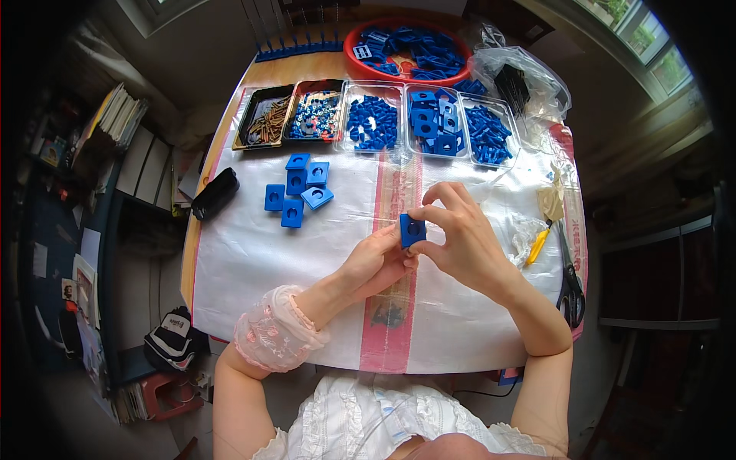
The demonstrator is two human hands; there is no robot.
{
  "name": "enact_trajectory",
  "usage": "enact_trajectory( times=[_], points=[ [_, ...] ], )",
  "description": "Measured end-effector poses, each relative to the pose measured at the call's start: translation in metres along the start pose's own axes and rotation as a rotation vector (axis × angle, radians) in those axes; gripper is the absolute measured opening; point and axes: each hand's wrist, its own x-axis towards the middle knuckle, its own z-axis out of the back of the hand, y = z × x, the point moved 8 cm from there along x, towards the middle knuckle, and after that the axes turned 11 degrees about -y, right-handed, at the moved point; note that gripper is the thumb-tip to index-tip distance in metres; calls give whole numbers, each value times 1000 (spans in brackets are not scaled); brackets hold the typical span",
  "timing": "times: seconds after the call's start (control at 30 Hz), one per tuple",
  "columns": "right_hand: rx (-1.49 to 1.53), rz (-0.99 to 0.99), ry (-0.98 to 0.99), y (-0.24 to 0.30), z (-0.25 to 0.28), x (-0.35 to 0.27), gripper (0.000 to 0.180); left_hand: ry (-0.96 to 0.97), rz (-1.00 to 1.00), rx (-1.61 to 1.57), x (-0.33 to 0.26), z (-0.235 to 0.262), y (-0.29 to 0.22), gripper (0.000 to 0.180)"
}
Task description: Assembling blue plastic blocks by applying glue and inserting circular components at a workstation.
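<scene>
Over the middle of the table, both my hands hold one small blue square plastic piece with a round recess in its face. My left hand grips its left side, fingers curled beneath. From the right, my right hand pinches it between thumb and forefinger at top and bottom. To the left lie several similar blue square pieces in a loose cluster, some touching or overlapping. What my left fingers do under the piece is partly hidden.
Along the back stand a tray of brass-coloured screws, a tray of small nuts, and clear trays of blue parts. Behind is a red basin. A black case lies left; scissors and a yellow-handled cutter lie right.
</scene>
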Motion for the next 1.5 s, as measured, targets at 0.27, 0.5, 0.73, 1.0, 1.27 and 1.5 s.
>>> enact_trajectory(
  times=[0.27, 0.5, 0.73, 1.0, 1.27, 1.5],
  points=[
    [21, -21, 23, -3, -2, 0, 32, 2, 19, -31, 2, 3, 2, 29],
    [46, -33, 30, -6, -3, 1, 32, 13, 25, -40, 2, 2, 2, 28],
    [80, -44, 34, -11, -5, 1, 32, -10, 40, -22, 0, 0, 1, 28],
    [76, -60, 52, -14, -7, 1, 34, -21, 47, -13, -1, -2, 0, 27],
    [103, -85, 50, -15, -7, 2, 33, -10, 45, -8, 0, -2, 1, 27],
    [79, -98, 59, -17, -8, 2, 35, -19, 47, -8, -1, -2, 0, 27]
  ],
)
